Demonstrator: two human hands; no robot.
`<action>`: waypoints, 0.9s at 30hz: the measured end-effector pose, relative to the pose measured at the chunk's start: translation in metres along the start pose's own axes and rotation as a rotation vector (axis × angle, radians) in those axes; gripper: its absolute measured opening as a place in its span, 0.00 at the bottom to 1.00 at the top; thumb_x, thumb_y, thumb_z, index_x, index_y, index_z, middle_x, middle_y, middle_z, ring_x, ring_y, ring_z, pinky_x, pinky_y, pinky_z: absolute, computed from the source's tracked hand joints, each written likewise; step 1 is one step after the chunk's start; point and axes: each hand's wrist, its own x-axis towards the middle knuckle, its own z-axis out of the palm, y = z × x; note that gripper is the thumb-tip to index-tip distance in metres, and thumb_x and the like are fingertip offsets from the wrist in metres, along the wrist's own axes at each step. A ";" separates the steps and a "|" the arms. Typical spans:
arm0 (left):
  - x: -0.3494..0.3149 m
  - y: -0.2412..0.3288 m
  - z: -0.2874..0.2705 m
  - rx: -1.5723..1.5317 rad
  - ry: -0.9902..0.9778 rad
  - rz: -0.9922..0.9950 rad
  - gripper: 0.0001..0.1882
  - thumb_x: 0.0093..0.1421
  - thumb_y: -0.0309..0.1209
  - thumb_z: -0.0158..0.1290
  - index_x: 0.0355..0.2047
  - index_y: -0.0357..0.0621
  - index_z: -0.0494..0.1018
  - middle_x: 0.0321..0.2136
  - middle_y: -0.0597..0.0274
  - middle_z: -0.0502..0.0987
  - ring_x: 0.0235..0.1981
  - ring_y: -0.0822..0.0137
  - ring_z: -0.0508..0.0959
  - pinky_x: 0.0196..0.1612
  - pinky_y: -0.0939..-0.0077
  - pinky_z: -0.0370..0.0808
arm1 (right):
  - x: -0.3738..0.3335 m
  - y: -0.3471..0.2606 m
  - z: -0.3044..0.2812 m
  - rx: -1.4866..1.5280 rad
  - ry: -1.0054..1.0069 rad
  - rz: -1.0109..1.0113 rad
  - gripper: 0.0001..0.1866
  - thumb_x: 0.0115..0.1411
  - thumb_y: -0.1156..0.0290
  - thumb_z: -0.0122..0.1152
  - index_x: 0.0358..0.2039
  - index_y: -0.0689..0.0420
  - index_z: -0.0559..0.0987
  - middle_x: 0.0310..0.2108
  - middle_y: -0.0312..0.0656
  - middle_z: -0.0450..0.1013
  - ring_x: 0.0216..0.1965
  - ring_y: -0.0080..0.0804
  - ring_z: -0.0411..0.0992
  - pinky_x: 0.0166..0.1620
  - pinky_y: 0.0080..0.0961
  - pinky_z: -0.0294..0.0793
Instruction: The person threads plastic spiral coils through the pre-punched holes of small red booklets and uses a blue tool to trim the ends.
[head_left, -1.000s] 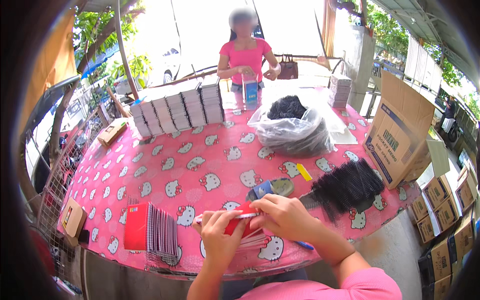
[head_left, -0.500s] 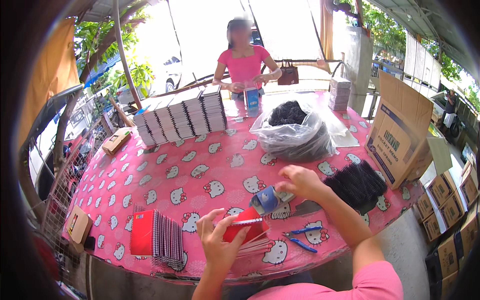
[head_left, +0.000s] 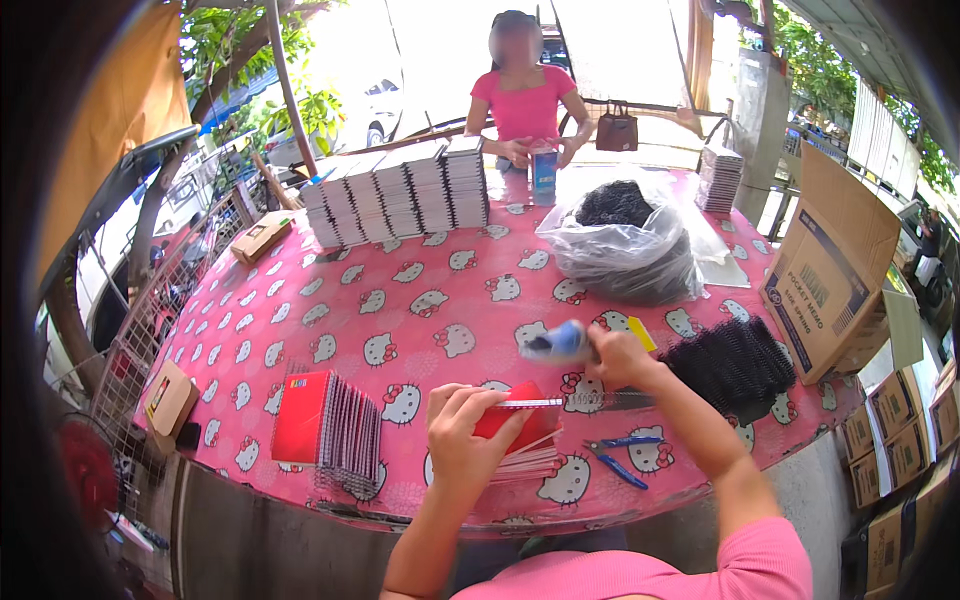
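My left hand (head_left: 468,430) is closed around a small red-covered notebook (head_left: 525,395), its thumb and fingers pinching the cover. A thin wire coil (head_left: 600,401) runs along the top edge and sticks out to the right. Beneath it lie more red notebooks (head_left: 530,464). My right hand (head_left: 620,358) grips a blue, rounded handheld object (head_left: 560,343) with a dark end, smeared by motion, so its exact kind is unclear. It hangs above the table, apart from the notebook. Blue-handled cutters (head_left: 625,457) lie spread on the table below my right forearm.
A stack of red spiral notebooks (head_left: 325,425) stands left. Black coils (head_left: 730,368) lie right, near an opened carton (head_left: 825,275). A plastic bag of black coils (head_left: 625,250), stacked notebooks (head_left: 395,195) and a person in pink (head_left: 520,105) handling a blue box are across the patterned table (head_left: 330,300).
My right hand has lifted the blue object up and away from the notebook's right side, baring the coil there. My left hand still holds the notebook. The whole view has shifted slightly.
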 end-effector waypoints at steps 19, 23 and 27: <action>-0.017 -0.020 -0.008 -0.498 0.113 -0.481 0.17 0.49 0.22 0.65 0.40 0.39 0.74 0.38 0.62 0.75 0.38 0.74 0.75 0.38 0.80 0.74 | 0.015 -0.065 -0.049 0.769 -0.108 -0.422 0.20 0.38 0.80 0.64 0.36 0.62 0.76 0.31 0.46 0.76 0.33 0.30 0.75 0.37 0.28 0.73; -0.034 -0.024 -0.013 -0.653 0.170 -0.564 0.17 0.53 0.18 0.61 0.45 0.34 0.74 0.40 0.61 0.78 0.36 0.80 0.76 0.37 0.85 0.74 | 0.021 -0.096 -0.049 0.658 0.002 -0.493 0.19 0.40 0.83 0.64 0.36 0.60 0.74 0.26 0.36 0.73 0.30 0.19 0.68 0.36 0.24 0.71; -0.034 -0.031 -0.017 -0.774 0.151 -0.628 0.18 0.54 0.15 0.59 0.47 0.32 0.75 0.37 0.57 0.80 0.36 0.76 0.78 0.40 0.81 0.77 | 0.023 -0.109 -0.048 0.455 -0.005 -0.420 0.19 0.40 0.82 0.63 0.36 0.60 0.74 0.27 0.37 0.73 0.33 0.18 0.69 0.37 0.22 0.72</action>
